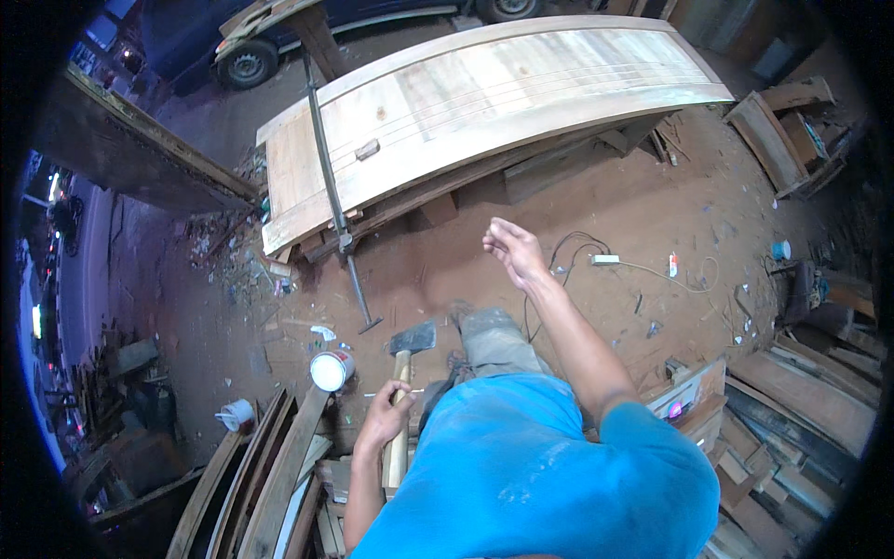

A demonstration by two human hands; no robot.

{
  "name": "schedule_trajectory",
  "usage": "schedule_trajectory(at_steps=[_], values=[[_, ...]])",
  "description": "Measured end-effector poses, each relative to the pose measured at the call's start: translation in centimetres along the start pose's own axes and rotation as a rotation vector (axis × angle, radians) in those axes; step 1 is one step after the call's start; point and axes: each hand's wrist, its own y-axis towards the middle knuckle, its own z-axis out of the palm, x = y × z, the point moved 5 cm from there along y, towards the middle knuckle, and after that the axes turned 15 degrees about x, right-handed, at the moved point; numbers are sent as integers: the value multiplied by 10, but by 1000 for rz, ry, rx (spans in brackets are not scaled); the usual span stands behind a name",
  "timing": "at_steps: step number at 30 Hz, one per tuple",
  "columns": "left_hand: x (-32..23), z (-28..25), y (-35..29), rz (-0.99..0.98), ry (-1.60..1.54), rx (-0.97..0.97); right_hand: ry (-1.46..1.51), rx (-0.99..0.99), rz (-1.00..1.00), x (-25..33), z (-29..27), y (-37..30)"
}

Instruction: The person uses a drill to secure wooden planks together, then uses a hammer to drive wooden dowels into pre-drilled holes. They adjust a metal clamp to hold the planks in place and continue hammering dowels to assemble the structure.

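Observation:
My left hand is closed round the wooden handle of a mallet, low at my left side. The broad dark mallet head points away from me, above the ground. In mid-air in front of me, my right hand has its fingers curled in, and nothing shows in them. Beyond it lies a large pale wooden door panel, raised on timber supports. A long metal bar clamp crosses its left end, with the handle end jutting toward me. A small wood block rests on the panel near the clamp.
A white-lidded tub stands left of the mallet. Boards lean at lower left, and a timber pile lies at right. A power strip with cables lies on the dirt floor. A dark vehicle is parked behind the panel.

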Motion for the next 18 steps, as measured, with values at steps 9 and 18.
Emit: schedule_trajectory(at_steps=[9, 18], values=[[46, -40, -55, -99, -153, -393, 67, -391, -121, -99, -60, 250], [79, -40, -45, -142, -661, -570, 100, -720, -300, -101, -23, 283]])
